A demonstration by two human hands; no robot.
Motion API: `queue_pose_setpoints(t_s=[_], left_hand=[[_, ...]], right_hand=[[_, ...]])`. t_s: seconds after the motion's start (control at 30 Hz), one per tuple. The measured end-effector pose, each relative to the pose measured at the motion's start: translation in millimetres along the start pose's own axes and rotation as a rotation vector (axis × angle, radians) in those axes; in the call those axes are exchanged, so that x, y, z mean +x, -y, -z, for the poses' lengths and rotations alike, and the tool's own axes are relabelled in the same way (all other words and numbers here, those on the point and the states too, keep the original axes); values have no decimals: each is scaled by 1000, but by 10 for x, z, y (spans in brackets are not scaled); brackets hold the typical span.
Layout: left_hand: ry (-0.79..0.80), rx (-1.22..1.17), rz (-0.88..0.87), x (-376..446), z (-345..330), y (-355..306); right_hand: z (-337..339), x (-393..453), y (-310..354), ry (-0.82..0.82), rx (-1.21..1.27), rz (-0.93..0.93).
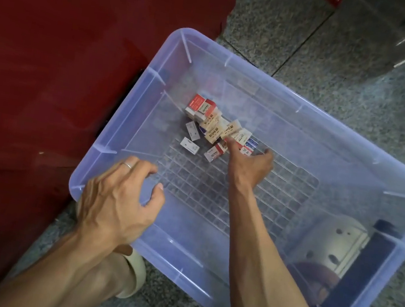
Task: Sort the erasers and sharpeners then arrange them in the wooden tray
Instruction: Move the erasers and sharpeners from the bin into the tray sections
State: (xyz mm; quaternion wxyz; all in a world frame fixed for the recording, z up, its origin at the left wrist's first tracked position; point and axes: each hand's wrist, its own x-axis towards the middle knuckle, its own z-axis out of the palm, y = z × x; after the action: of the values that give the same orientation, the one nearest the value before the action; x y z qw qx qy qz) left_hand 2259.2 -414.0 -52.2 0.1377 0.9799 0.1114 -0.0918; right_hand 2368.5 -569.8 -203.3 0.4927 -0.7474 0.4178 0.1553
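1. Translucent blue plastic bin (pixel 135 106) sits on the speckled stone floor (pixel 362 98), beside a red surface (pixel 53 52); wooden tray not in view
2. Task items: a loose pile of small boxed erasers (pixel 216 126) on the bin floor, toward the far-left corner; two white ones lie just apart from the heap. Can't tell whether any sharpeners are in there
3. Right hand (pixel 249 165) is reached deep into the bin, fingertips at the near edge of the pile, touching a box; can't tell whether it's pinching one or just nudging
4. Left hand (pixel 119 193) rests over the near-left rim, fingers loosely curled, thumb free, holding nothing; likely there to steady the bin during the reach
5. Judgement: early stage, still pulling stock out, nothing sorted yet
6. Risk: boxes are small and overlapping, so a grab may drag neighbours along
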Motion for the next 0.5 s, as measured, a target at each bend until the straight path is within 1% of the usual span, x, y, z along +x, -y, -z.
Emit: queue_pose_setpoints(t_s=[0.17,0.27,0.43,0.5], left_hand=[[9,-2,-8,1,-1,11],[2,3,-22,2,4,10],[-11,4,-36,3,-7,21],[-12,1,-40,-6,-10,26]], right_hand=[[-188,-7,111,92,-22,-43],[-249,1,187,103,4,-75],[-415,-90,304,192,110,-18],[-479,-91,305,189,131,-13]])
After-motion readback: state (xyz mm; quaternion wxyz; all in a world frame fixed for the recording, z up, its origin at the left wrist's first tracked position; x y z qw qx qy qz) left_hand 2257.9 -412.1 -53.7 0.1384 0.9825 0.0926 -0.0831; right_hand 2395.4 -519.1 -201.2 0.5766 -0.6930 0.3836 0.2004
